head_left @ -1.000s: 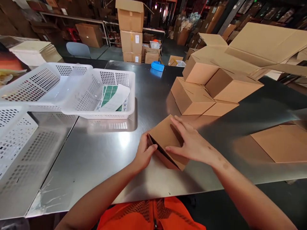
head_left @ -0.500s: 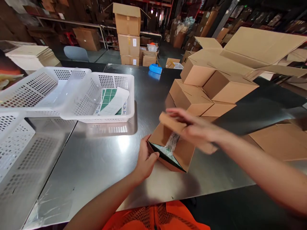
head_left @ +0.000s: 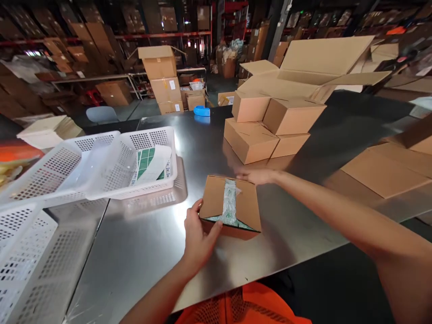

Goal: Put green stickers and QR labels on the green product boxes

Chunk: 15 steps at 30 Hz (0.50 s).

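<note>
A small brown cardboard box [head_left: 211, 193] lies on the metal table in front of me. Two of its flaps are folded in, and clear plastic wrap [head_left: 230, 204] over something greenish shows in the gap between them. My left hand [head_left: 199, 234] grips the box's near left corner, thumb over the front edge and fingers along the side. At the far right edge of the box is my right hand [head_left: 258, 175], its fingers stretched out and slightly blurred. Whether those fingertips touch the cardboard I cannot tell.
Several closed brown boxes [head_left: 256, 139] are stacked beyond my right hand, before a large open carton [head_left: 317, 58]. White perforated baskets [head_left: 173, 157] stand at left, one holding green-and-white sheets [head_left: 148, 164]. A blue tape dispenser-like object [head_left: 201, 111] sits at the back. Flattened cardboard [head_left: 384, 171] lies right.
My right hand has let go of the raised cardboard flap and moved to the box's far edge. The box has turned and sits squarer to me. My left hand keeps its hold; the view has shifted.
</note>
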### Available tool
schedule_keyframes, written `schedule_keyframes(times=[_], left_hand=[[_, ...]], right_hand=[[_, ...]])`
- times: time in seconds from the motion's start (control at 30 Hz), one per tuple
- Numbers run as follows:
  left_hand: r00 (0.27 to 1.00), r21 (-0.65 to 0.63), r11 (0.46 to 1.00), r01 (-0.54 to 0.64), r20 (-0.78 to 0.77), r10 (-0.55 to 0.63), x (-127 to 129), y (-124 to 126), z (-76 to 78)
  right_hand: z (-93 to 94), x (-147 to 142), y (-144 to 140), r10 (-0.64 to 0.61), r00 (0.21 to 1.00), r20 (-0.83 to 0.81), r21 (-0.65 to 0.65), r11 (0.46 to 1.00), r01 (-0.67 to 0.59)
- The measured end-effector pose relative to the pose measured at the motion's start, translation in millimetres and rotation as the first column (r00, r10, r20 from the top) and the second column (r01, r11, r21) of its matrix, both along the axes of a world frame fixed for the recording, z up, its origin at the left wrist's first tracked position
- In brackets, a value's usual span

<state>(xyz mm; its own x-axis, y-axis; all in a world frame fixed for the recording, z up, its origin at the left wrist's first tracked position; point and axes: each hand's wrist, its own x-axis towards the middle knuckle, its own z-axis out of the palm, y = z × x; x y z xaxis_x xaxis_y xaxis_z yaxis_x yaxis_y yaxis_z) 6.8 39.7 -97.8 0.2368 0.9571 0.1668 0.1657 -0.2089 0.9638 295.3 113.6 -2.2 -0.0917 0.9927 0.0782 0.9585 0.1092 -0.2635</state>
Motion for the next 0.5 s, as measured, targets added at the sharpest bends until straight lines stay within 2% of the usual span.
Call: schedule_keyframes(times=[0.07, 0.13, 0.2, 0.3, 0.37, 0.43, 0.5], left_hand=[[0.988, 0.116, 0.992, 0.051, -0.154, -0.033, -6.5, 4.8, 14.1], [0.939, 0.272, 0.942, 0.195, -0.331, -0.099, -10.8, 14.4, 34.1], [0.849, 0.371, 0.836, 0.404, -0.493, -0.191, -10.4, 26.2, 55.3], [0.717, 0.368, 0.696, 0.616, -0.629, -0.301, -2.5, 42.2, 81.9], [0.691, 0.382, 0.643, 0.663, -0.643, -0.331, 2.3, 49.6, 96.2], [0.689, 0.424, 0.597, 0.681, -0.648, -0.326, 1.8, 55.4, 109.7], [0.669, 0.460, 0.551, 0.696, -0.694, -0.266, -5.5, 61.0, 122.4]], right_hand=[[-1.0, 2.8, -7.2, 0.039, 0.999, -0.030, -0.046, 0.998, -0.040], [8.6, 2.9, -18.9, 0.096, 0.994, -0.045, -0.011, 0.995, -0.097], [20.2, -3.4, -33.0, 0.257, 0.966, -0.039, 0.054, 0.965, -0.255], [27.7, -20.4, -52.0, 0.537, 0.841, 0.060, 0.054, 0.840, -0.540], [25.6, -29.0, -60.4, 0.600, 0.790, 0.124, 0.014, 0.795, -0.606], [21.9, -32.2, -64.9, 0.612, 0.782, 0.119, 0.004, 0.787, -0.616], [19.3, -31.7, -66.9, 0.621, 0.780, 0.074, 0.012, 0.782, -0.623]])
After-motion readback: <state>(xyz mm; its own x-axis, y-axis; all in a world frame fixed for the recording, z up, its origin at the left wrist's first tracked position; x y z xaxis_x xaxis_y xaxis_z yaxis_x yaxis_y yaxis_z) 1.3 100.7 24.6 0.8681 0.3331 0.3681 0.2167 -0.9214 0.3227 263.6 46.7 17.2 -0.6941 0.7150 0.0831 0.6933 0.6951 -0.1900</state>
